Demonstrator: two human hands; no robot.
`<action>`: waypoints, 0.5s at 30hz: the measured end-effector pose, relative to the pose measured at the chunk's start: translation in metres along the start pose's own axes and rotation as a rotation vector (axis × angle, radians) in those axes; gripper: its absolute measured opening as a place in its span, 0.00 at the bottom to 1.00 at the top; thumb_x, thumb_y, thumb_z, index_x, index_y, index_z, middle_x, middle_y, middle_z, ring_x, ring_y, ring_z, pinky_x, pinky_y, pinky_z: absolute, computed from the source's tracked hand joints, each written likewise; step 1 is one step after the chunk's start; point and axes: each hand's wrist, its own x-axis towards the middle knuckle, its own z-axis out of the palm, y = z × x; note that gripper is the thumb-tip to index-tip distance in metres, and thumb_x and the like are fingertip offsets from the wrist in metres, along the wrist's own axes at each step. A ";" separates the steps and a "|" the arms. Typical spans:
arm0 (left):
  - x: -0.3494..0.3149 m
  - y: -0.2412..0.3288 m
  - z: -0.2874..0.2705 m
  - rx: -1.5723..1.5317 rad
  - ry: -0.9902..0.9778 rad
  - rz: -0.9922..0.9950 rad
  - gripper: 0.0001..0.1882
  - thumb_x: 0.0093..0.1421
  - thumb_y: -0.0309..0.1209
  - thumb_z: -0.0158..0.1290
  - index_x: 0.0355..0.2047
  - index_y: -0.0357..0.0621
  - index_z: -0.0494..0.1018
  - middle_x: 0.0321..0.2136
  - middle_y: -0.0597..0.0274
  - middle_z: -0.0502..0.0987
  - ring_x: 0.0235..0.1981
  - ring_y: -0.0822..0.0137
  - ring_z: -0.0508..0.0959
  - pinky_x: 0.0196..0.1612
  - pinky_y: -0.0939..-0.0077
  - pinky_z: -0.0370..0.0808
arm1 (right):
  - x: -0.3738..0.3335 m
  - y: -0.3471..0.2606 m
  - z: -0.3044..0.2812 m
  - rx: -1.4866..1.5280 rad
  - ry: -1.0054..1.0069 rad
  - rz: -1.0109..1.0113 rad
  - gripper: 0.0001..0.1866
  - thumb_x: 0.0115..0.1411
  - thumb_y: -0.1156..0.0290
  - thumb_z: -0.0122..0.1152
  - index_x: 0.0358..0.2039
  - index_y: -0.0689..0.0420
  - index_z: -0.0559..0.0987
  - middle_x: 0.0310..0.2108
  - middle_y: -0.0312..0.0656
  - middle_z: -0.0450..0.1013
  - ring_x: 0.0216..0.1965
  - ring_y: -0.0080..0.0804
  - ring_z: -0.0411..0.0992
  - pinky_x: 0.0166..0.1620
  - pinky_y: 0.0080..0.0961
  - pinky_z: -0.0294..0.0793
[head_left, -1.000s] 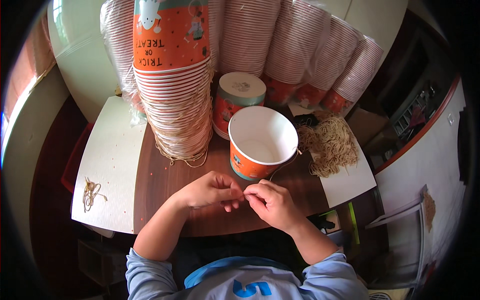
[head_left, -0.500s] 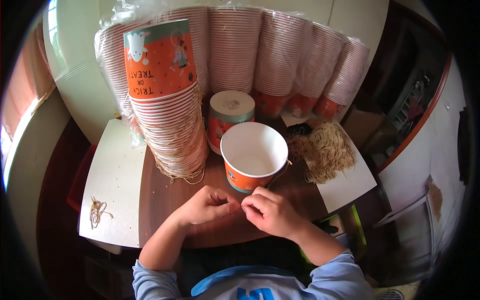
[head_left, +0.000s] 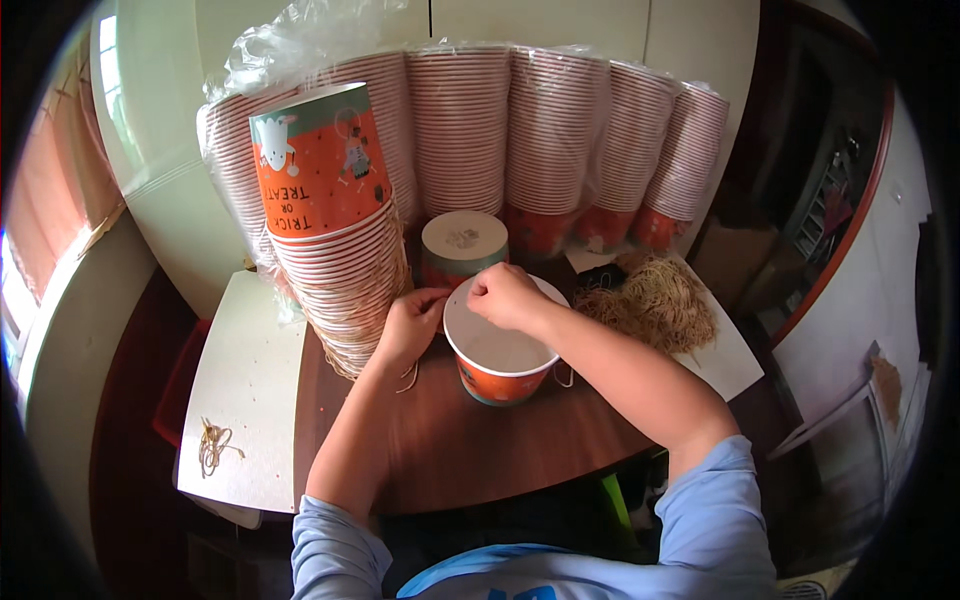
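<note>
An orange paper bucket (head_left: 500, 388) with a white inside and white rim stands upright on the table in front of me. My left hand (head_left: 412, 325) is closed in a pinch against the outside of its left rim. Reaching across the opening, my right hand (head_left: 508, 298) pinches at the inside of that same left side. Whatever lies between the fingertips of either hand is too small to make out. A thin cord (head_left: 565, 375) hangs at the bucket's right side. Behind it sits an upturned bucket (head_left: 465, 238), partly hidden.
At left rises a tall stack of upturned buckets (head_left: 325, 180) with cord loops down its side. Plastic-wrapped bucket stacks (head_left: 455, 130) line the back. A heap of tan cords (head_left: 655, 305) lies at right, and a small cord bundle (head_left: 213, 447) on the table's white left part.
Both hands have moved away from me, from in front of the bucket to its left rim. My right hand now reaches over the opening. The view has shifted slightly.
</note>
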 end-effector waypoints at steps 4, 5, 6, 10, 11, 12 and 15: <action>0.002 -0.002 -0.002 -0.041 -0.025 -0.030 0.11 0.62 0.26 0.47 0.39 0.32 0.74 0.27 0.63 0.77 0.26 0.76 0.73 0.29 0.83 0.71 | 0.009 -0.001 0.004 -0.068 0.031 0.026 0.07 0.47 0.70 0.58 0.26 0.58 0.80 0.29 0.50 0.76 0.34 0.44 0.75 0.38 0.35 0.74; 0.002 -0.004 -0.004 -0.029 -0.036 -0.023 0.11 0.61 0.26 0.47 0.39 0.32 0.74 0.27 0.64 0.76 0.26 0.77 0.72 0.28 0.84 0.70 | 0.010 -0.002 0.005 -0.074 0.027 0.037 0.07 0.47 0.70 0.58 0.26 0.58 0.80 0.31 0.50 0.76 0.36 0.44 0.75 0.39 0.35 0.74; 0.003 -0.004 -0.004 -0.030 -0.035 -0.023 0.11 0.61 0.26 0.47 0.39 0.32 0.74 0.27 0.64 0.76 0.26 0.77 0.72 0.28 0.84 0.70 | 0.011 -0.002 0.005 -0.075 0.026 0.036 0.07 0.47 0.70 0.58 0.26 0.58 0.80 0.31 0.50 0.76 0.36 0.44 0.75 0.39 0.35 0.74; 0.005 -0.010 -0.006 -0.027 -0.038 -0.022 0.11 0.61 0.26 0.47 0.39 0.32 0.74 0.25 0.65 0.75 0.23 0.78 0.70 0.26 0.84 0.68 | 0.011 -0.001 0.009 -0.114 0.012 0.040 0.08 0.46 0.70 0.58 0.28 0.58 0.80 0.33 0.50 0.76 0.37 0.44 0.75 0.41 0.35 0.74; 0.005 -0.011 -0.007 -0.031 -0.037 -0.034 0.11 0.61 0.26 0.47 0.39 0.32 0.74 0.24 0.66 0.75 0.23 0.78 0.69 0.26 0.84 0.67 | 0.011 -0.002 0.009 -0.132 0.017 0.042 0.09 0.47 0.70 0.59 0.29 0.58 0.80 0.33 0.50 0.76 0.38 0.44 0.75 0.41 0.35 0.74; 0.005 -0.010 -0.008 -0.033 -0.038 -0.034 0.11 0.61 0.26 0.47 0.39 0.32 0.74 0.24 0.66 0.75 0.23 0.78 0.69 0.26 0.84 0.67 | 0.011 -0.002 0.008 -0.133 0.017 0.044 0.09 0.47 0.70 0.59 0.29 0.58 0.80 0.33 0.50 0.76 0.38 0.44 0.75 0.41 0.35 0.74; 0.006 -0.009 -0.011 0.053 -0.096 -0.080 0.11 0.62 0.25 0.47 0.42 0.31 0.73 0.34 0.59 0.77 0.32 0.74 0.76 0.35 0.82 0.75 | 0.012 -0.002 0.007 -0.129 -0.001 0.060 0.09 0.47 0.70 0.59 0.30 0.58 0.80 0.34 0.49 0.76 0.38 0.44 0.75 0.42 0.35 0.74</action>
